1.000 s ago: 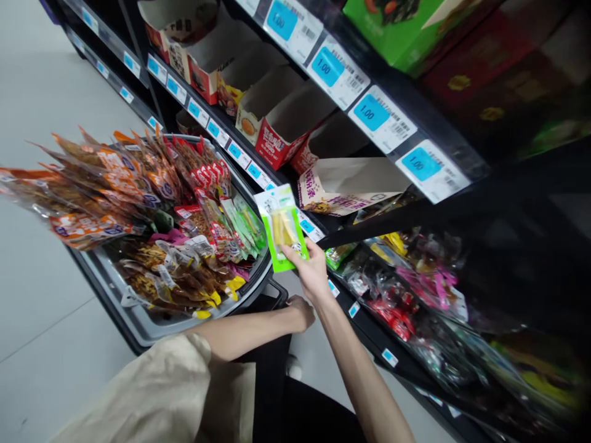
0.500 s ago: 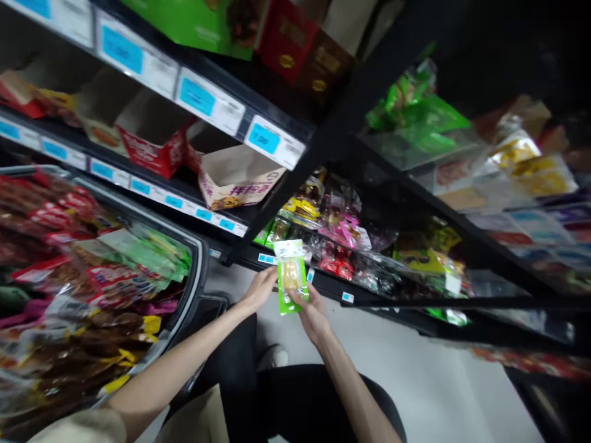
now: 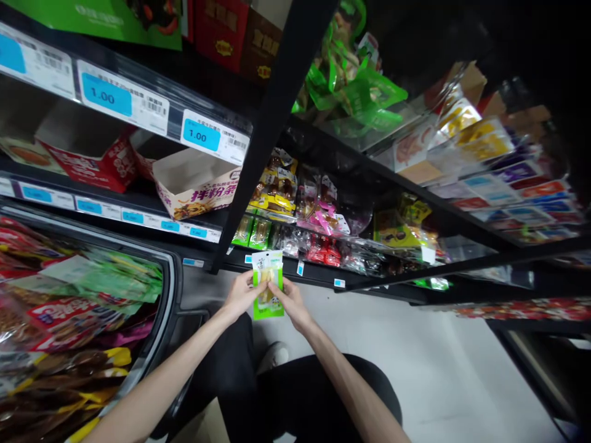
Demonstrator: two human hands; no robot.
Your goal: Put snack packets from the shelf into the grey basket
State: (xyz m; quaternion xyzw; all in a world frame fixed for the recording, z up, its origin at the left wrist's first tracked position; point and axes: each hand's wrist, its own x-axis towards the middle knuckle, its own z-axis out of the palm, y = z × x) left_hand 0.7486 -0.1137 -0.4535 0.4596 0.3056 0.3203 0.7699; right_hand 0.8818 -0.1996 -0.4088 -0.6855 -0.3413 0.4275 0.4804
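A small green snack packet [image 3: 268,282] with a white top and a clear window is held upright between both hands, low in front of the bottom shelf. My left hand [image 3: 241,291] pinches its left edge and my right hand [image 3: 290,301] pinches its right edge. Right behind the packet, similar green packets [image 3: 253,232] lie on the lower shelf beside yellow, pink and red packets [image 3: 318,215].
A grey cart tray [image 3: 170,289] full of snack packets sits at the left. Black shelving with blue 1.00 price tags [image 3: 200,135] holds open cardboard display boxes [image 3: 194,184]. A black upright post [image 3: 272,123] divides the shelves. Grey floor lies to the right of my legs.
The view swung right from the cart to the shelves. My left hand left the cart and joined the right on the green packet, which came down toward the bottom shelf.
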